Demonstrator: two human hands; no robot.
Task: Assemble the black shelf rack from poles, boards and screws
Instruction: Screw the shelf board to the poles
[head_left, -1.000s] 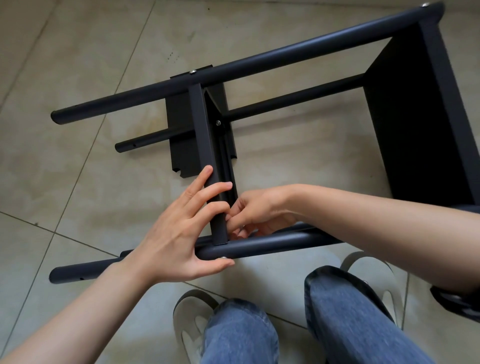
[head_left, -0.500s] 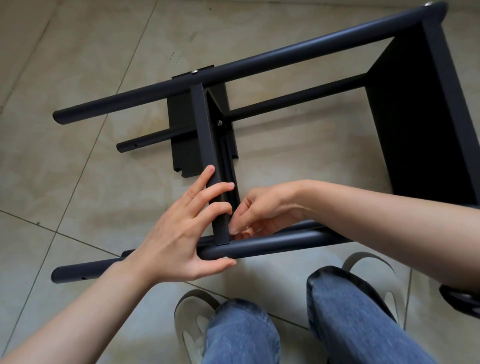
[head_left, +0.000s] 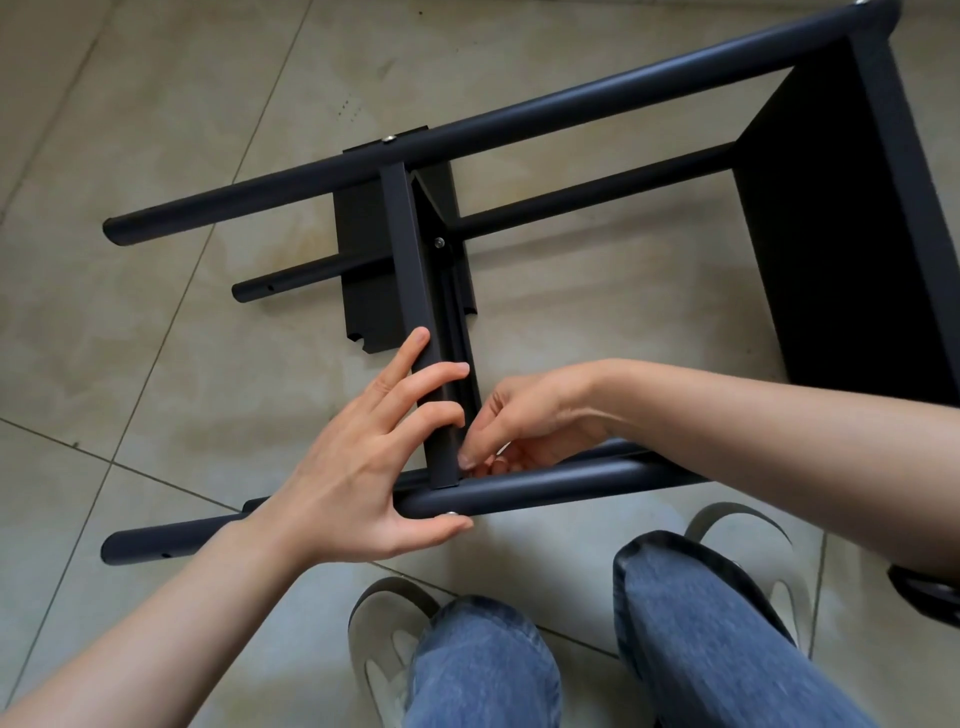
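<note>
Right now we are steadying the half-built shelf rack (head_left: 519, 260), which is lying on its side on the tiled floor (head_left: 156, 364) just ahead of our knees. Our left hand (head_left: 363, 467) is clamping the near pole (head_left: 545, 488), thumb under it beside a screw head (head_left: 451, 514), fingers curling over the edge of the middle board (head_left: 415, 312). Our right hand (head_left: 524, 421) is reaching inside the corner, fingertips pinching something small we cannot make out, probably a nut or screw. We are judging that the fastener could slip and drop to the floor, or cross-thread, if the board's hole is drifting off the pole's hole.
</note>
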